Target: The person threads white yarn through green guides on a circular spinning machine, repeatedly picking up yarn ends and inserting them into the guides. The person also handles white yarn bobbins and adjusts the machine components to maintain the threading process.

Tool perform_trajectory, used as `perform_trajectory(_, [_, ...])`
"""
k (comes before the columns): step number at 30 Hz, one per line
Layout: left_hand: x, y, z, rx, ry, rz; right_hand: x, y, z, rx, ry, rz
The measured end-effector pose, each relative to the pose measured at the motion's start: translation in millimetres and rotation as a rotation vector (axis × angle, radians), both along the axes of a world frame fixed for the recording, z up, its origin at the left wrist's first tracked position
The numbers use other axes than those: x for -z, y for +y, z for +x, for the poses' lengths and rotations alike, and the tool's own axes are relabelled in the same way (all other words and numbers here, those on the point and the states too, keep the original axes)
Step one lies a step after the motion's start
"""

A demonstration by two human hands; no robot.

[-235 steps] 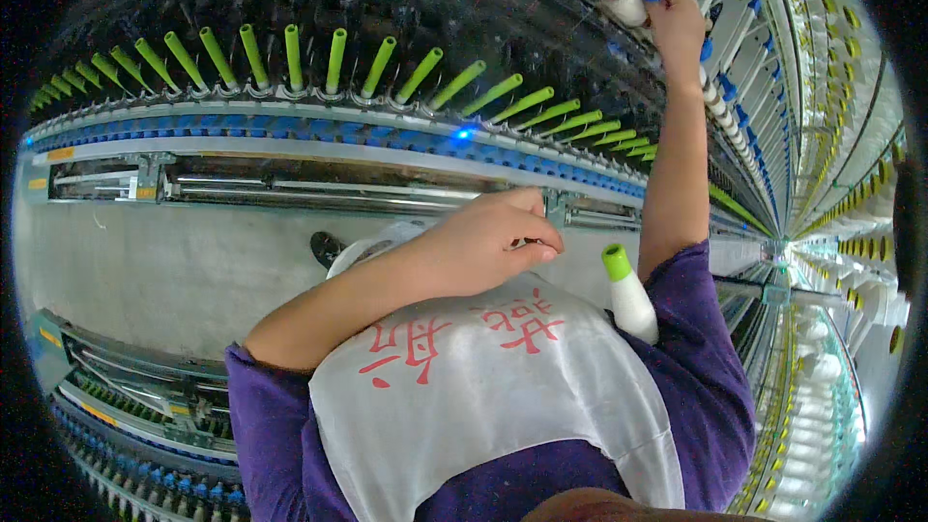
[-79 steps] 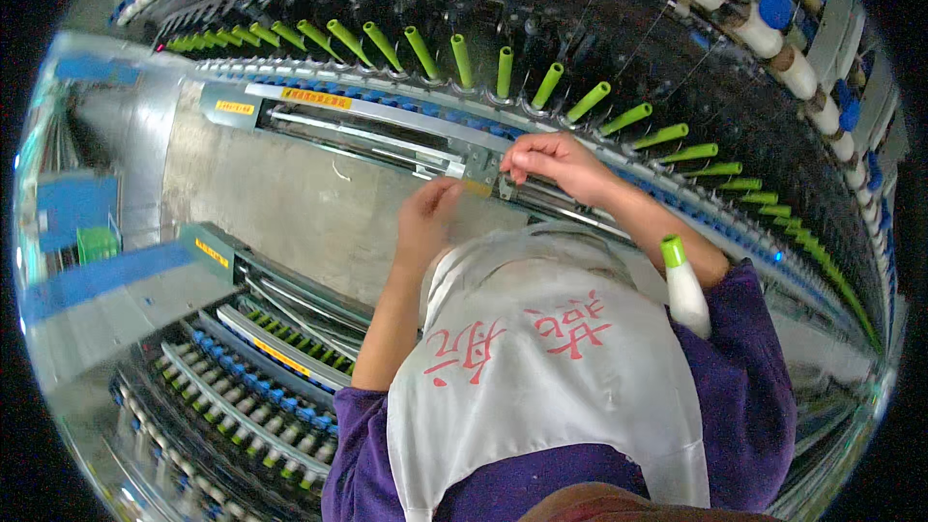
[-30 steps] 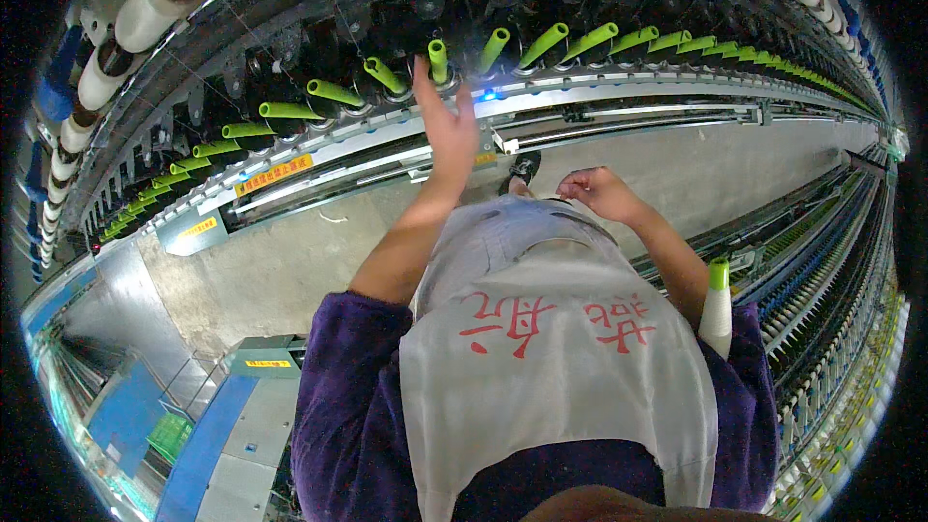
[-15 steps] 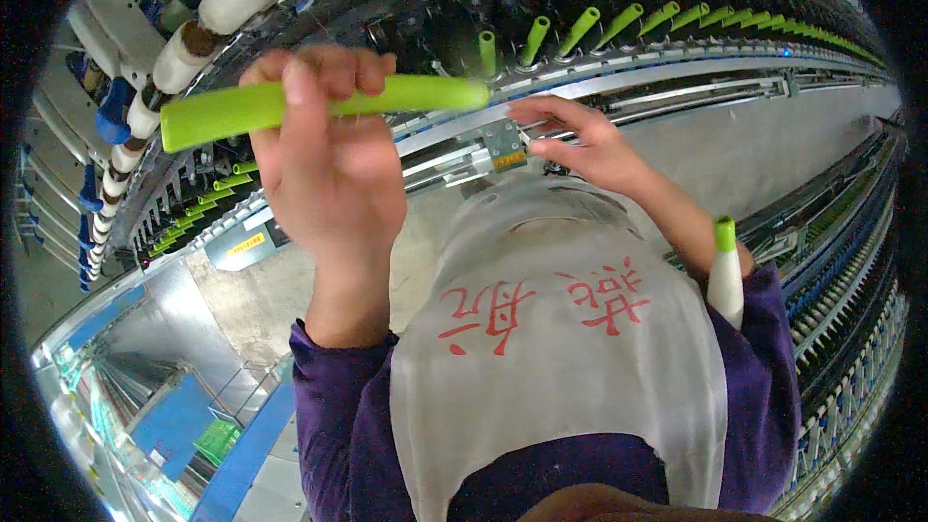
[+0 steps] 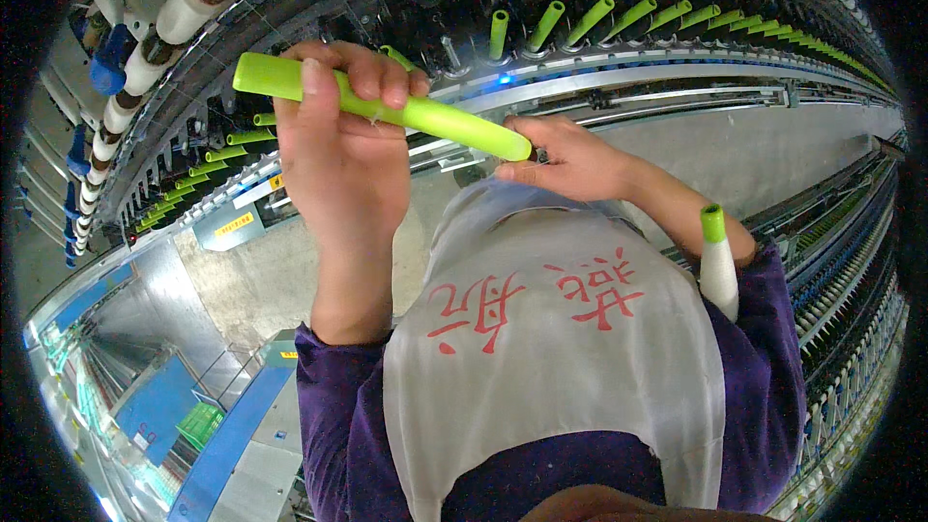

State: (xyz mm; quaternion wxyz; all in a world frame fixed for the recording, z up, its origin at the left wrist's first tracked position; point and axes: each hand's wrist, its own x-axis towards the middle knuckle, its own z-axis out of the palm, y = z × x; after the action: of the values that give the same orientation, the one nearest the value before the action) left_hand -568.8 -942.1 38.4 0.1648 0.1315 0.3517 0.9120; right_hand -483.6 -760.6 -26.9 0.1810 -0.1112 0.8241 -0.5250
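My left hand point(image 5: 343, 126) is wrapped around a bright green tapered bobbin tube point(image 5: 435, 121), thumb along its near side and fingers over it. The tube carries no thick yarn; a small wisp hangs by the fingers. It slants, wide end upper left, narrow end lower right. My right hand point(image 5: 570, 159) has its thumb and fingers closed about that narrow end; its other fingertips are hidden. Behind the tube, the spinning frame holds a row of upright green tubes point(image 5: 590, 21) on spindles. A bare metal spindle point(image 5: 451, 55) stands beside them.
A white-wound bobbin with a green top point(image 5: 718, 275) sticks up beside my right forearm. White roving bobbins point(image 5: 188, 10) hang at upper left. A metal rail point(image 5: 677, 87) runs along the frame. Another machine row point(image 5: 851, 309) stands at right; a green crate point(image 5: 200, 423) is at lower left.
The tube has tilted, its narrow end swinging down toward my right hand. My right hand, earlier apart from it with fingers spread, has closed about that end. The view has shifted slightly along the frame.
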Motion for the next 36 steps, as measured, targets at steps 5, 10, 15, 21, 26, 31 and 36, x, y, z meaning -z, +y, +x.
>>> perform_trajectory(5, [-1.6, 7.8, -1.4, 0.100, 0.005, 0.092, -3.4, -5.8, -1.3, -0.036, 0.105, -0.026])
perform_trajectory(10, [-3.5, 13.0, -8.9, 0.393, 0.098, 0.223, -12.2, -8.8, -3.8, -0.071, -0.014, -0.102])
perform_trajectory(15, [1.2, 20.5, -14.2, 0.565, 0.261, 0.357, -17.6, -7.7, -3.4, -0.138, -0.227, -0.188])
perform_trajectory(21, [14.8, 28.1, -16.0, 0.761, 0.303, 0.537, -23.4, -13.5, -1.5, -0.233, -0.460, -0.306])
perform_trajectory(26, [27.2, 47.5, 1.6, 0.640, 0.004, 0.364, -28.0, -14.1, -12.9, 0.094, -0.227, -0.276])
perform_trajectory(31, [13.2, 40.3, -6.8, 0.362, 0.139, 0.131, -23.5, -7.6, -20.3, 0.103, -0.064, -0.189])
perform_trajectory(36, [-1.3, 17.5, -22.4, 0.589, 0.142, 0.246, -18.1, -9.3, -14.3, -0.015, -0.500, -0.053])
